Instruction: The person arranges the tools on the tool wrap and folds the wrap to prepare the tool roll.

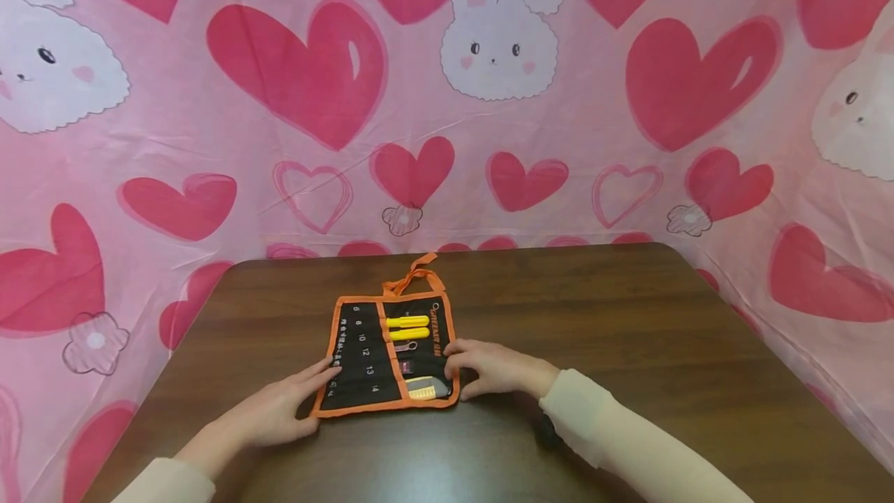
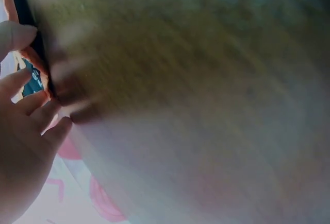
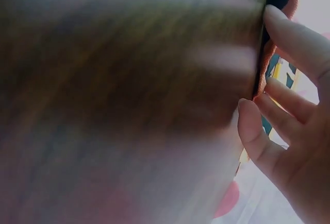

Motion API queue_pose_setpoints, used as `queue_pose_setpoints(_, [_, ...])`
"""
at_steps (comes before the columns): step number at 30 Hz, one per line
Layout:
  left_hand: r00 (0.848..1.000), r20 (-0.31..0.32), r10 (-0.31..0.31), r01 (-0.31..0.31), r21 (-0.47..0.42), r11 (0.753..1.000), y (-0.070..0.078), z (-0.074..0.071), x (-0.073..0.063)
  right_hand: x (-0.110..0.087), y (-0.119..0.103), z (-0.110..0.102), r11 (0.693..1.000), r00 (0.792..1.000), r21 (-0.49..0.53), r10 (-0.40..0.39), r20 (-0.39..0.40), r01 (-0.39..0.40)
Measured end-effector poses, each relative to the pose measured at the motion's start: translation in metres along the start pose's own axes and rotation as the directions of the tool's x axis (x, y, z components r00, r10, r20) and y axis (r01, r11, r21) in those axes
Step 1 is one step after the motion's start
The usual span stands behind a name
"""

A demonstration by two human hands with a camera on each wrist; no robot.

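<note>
A black tool roll (image 1: 356, 371) with orange trim lies unfolded on the brown table. White numbers run down its left part. In the right pocket sit two yellow handles (image 1: 408, 327), a small wrench (image 1: 410, 346), a dark reddish piece (image 1: 407, 367) and a yellow-and-grey utility knife (image 1: 424, 388). My left hand (image 1: 275, 410) rests at the roll's left edge, fingers extended over the trim and thumb near the lower corner. At the right edge, my right hand (image 1: 499, 369) touches the trim with loosely bent fingers, thumb by the lower corner.
Orange tie straps (image 1: 414, 278) trail from the roll's top edge toward the back of the table (image 1: 594, 301). Behind the table hangs a pink cloth (image 1: 419, 115) with hearts and rabbits. A small dark object (image 1: 548, 433) shows beside the right sleeve.
</note>
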State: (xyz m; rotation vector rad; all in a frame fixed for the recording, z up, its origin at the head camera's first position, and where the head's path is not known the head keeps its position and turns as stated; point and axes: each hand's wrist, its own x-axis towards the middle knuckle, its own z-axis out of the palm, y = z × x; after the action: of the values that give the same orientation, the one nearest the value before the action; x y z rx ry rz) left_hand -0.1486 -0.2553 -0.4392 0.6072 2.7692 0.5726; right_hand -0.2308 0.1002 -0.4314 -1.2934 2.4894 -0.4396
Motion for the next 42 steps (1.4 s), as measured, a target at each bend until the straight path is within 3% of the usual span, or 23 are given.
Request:
queue_pose_setpoints(5, [0.999,-0.030,0.027,-0.026,0.015,1.000,0.000,0.001,-0.002,-0.002,-0.003,0.002,0.997,0.999,-0.066,-0.030,-0.031,0.028])
queue_pose_setpoints(10, [0.988,-0.111,0.106,-0.099,0.064,0.993,0.000,0.002,-0.003,-0.004,-0.002,0.004,0.995,0.995,-0.080,-0.070,-0.071,0.064])
queue_pose_setpoints(17, [0.953,-0.216,0.212,-0.190,0.116,0.975,-0.005,0.002,0.000,-0.004,0.001,0.005,0.993,0.988,-0.027,-0.113,-0.106,0.111])
queue_pose_setpoints(23, [0.913,-0.324,0.249,-0.232,0.091,0.969,-0.007,-0.003,0.002,-0.004,0.002,0.002,0.981,0.984,0.144,-0.105,-0.147,0.126])
queue_pose_setpoints(28, [0.917,-0.364,0.164,-0.180,-0.009,0.984,-0.007,-0.010,0.006,-0.004,0.003,0.001,0.933,0.988,0.356,0.014,-0.152,0.042])
queue_pose_setpoints(33, [0.931,-0.364,0.032,-0.082,-0.124,0.989,-0.005,-0.017,0.012,-0.002,0.004,0.002,0.905,0.974,0.425,0.084,-0.209,0.013])
queue_pose_setpoints(37, [0.923,-0.380,-0.061,-0.023,-0.213,0.977,-0.002,-0.020,0.019,0.000,0.003,0.003,0.881,0.958,0.473,0.135,-0.255,0.002])
queue_pose_setpoints(42, [0.909,-0.396,-0.128,-0.010,-0.327,0.945,-0.001,-0.022,0.027,0.006,0.001,0.003,0.852,0.926,0.522,0.228,-0.300,-0.040])
